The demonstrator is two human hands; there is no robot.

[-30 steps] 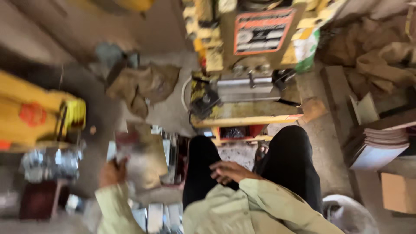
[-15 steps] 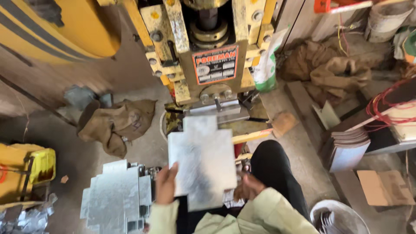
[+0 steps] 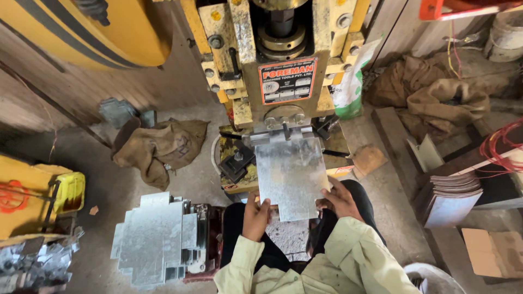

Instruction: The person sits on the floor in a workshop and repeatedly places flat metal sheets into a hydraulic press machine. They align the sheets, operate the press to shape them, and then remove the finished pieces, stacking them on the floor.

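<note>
I hold a flat galvanised metal sheet point(image 3: 289, 174) with notched corners in both hands. My left hand point(image 3: 255, 216) grips its near left corner and my right hand point(image 3: 339, 197) grips its right edge. The sheet's far end lies on the bed of a yellow power press point(image 3: 272, 76), under the ram. A black die block point(image 3: 235, 162) sits on the press table just left of the sheet.
A stack of similar cut sheets point(image 3: 155, 239) rests at my left. Burlap sacks point(image 3: 160, 147) lie on the floor left and right of the press. Another pile of sheets point(image 3: 452, 198) leans at the right. A yellow container point(image 3: 68, 191) stands far left.
My view swung up from the floor to the press. I lifted a sheet from the left stack and pushed it forward onto the press bed, now with both hands on it.
</note>
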